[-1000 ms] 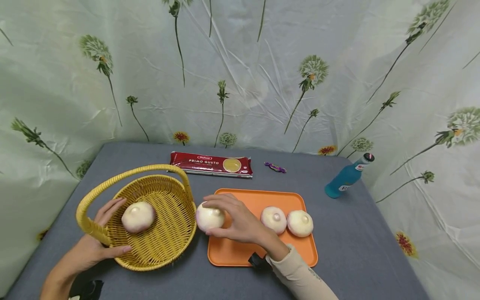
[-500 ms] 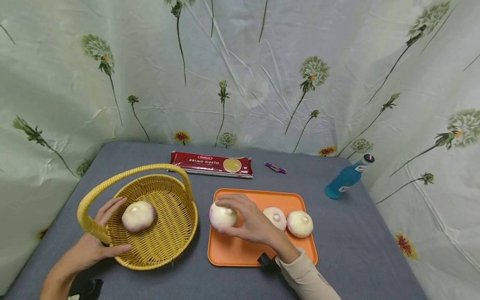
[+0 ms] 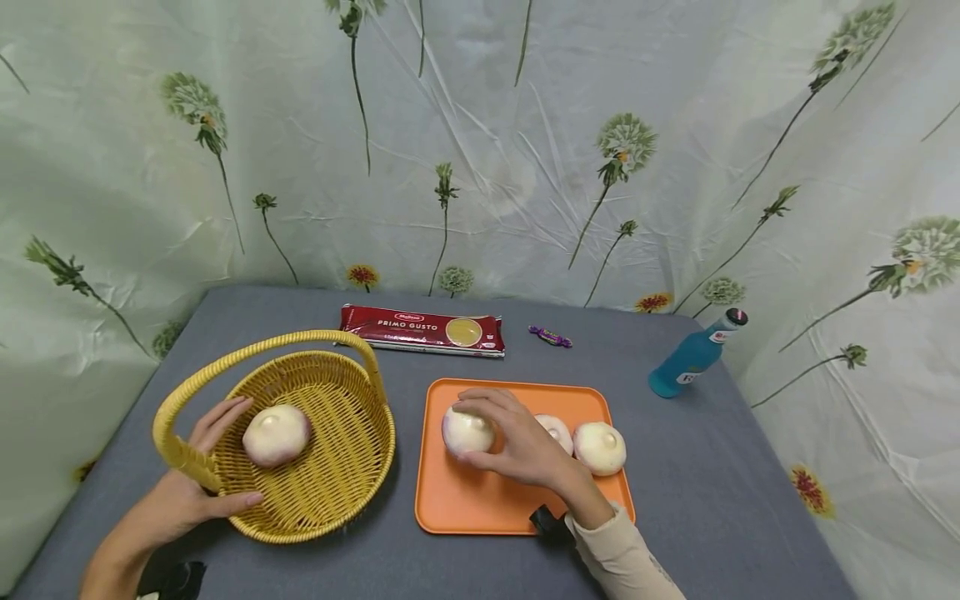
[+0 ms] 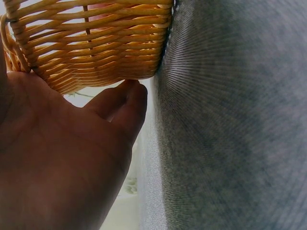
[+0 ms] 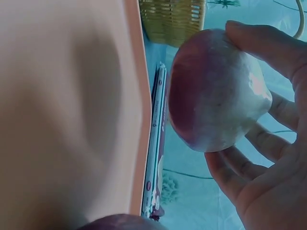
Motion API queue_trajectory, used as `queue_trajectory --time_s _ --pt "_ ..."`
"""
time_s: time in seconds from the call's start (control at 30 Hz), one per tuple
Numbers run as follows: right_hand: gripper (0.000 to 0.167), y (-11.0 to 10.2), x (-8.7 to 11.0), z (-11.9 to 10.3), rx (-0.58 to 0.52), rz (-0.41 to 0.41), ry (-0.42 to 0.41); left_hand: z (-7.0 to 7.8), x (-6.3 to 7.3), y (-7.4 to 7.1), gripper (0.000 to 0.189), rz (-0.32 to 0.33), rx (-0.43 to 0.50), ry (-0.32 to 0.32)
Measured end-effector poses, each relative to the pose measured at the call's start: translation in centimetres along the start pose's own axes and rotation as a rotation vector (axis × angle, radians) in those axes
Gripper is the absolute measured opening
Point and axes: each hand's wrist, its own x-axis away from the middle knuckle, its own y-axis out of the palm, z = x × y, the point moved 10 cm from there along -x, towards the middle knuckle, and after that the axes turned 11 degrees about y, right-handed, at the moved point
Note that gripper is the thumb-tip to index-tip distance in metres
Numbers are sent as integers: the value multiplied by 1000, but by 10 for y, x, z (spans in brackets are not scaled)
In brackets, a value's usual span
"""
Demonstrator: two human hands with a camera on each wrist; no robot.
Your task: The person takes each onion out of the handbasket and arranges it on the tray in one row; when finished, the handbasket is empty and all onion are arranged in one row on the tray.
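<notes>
My right hand [image 3: 517, 437] pinches a white and purple turnip [image 3: 467, 432] between thumb and fingers. It hangs above the left part of the orange tray [image 3: 450, 508]; in the right wrist view a gap shows between the turnip [image 5: 216, 91] and the tray [image 5: 96, 120]. My left hand [image 3: 183, 492] holds the left side of the yellow wicker basket [image 3: 345, 467], thumb and fingers spread along its wall, below the handle. Inside the basket lies one turnip [image 3: 276, 435]. Two more, a partly hidden turnip [image 3: 555, 432] and a fully visible turnip [image 3: 600, 448], sit at the tray's right side.
Behind the tray lies a red spaghetti packet [image 3: 422, 331], with a purple wrapped candy [image 3: 550, 336] to its right. A blue bottle [image 3: 690, 360] stands at the table's right. A flower-printed curtain [image 3: 510, 167] hangs behind the grey table [image 3: 697, 475].
My right hand has carried its turnip rightward, from beside the basket's rim to over the tray. The left hand and the basket have stayed put.
</notes>
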Motion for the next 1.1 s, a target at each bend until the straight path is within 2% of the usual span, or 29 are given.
queue_trajectory --time_s 0.47,0.67,0.9,1.1 --pt "56 -5 1 14 124 -39 37 -1 0 0 117 1 -7 -1" --pt "54 -3 0 19 145 -53 48 -1 1 0 119 4 -5 13" --pt "53 -1 0 23 179 -59 58 -3 1 0 118 -4 3 -17" --pt "53 -3 0 26 184 -62 70 -2 0 -1 116 9 -8 -4"
